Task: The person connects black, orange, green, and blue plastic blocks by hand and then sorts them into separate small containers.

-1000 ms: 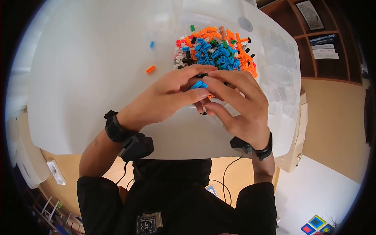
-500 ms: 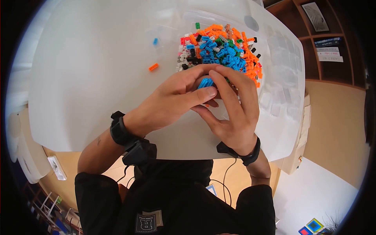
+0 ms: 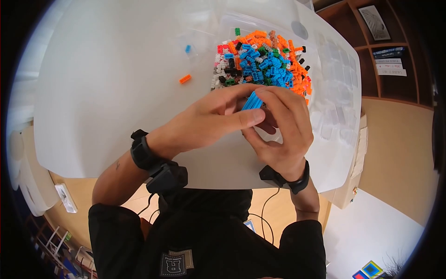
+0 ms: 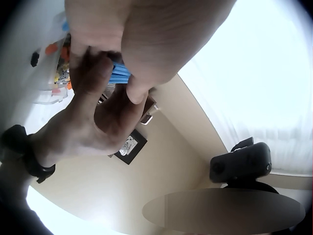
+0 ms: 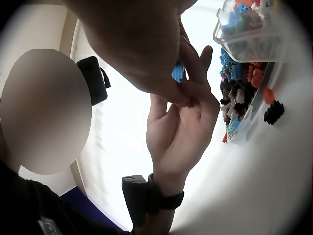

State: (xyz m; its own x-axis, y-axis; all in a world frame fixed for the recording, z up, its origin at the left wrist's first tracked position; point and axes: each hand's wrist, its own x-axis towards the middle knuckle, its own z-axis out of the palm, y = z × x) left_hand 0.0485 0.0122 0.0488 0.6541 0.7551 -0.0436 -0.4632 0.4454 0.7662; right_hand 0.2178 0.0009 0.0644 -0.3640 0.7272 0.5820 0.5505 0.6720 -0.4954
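Both hands meet in front of a heap of small bricks. Several blue bricks (image 3: 252,102), lined up side by side, are pinched by the left hand (image 3: 204,118), its thumb lying along their near side. The right hand (image 3: 285,128) curls in from the right, fingertips at the upper end of the same blue bricks. In the left wrist view, the blue bricks (image 4: 119,73) show between the thumb and fingers of the two hands. A little blue (image 5: 179,72) also shows between the hands in the right wrist view. The fingers behind the bricks are partly hidden.
A clear tray holds the heap of orange, blue, white, black and green bricks (image 3: 267,65). Left of it on the white table (image 3: 116,93) lie an orange brick (image 3: 185,79) and a blue brick (image 3: 188,48). Clear containers (image 3: 335,83) stand at the right.
The hands have shifted slightly; the blue bricks are turned more upright and show more fully. The right hand's fingers have moved from beside the left hand's fingertips onto the bricks' upper end.
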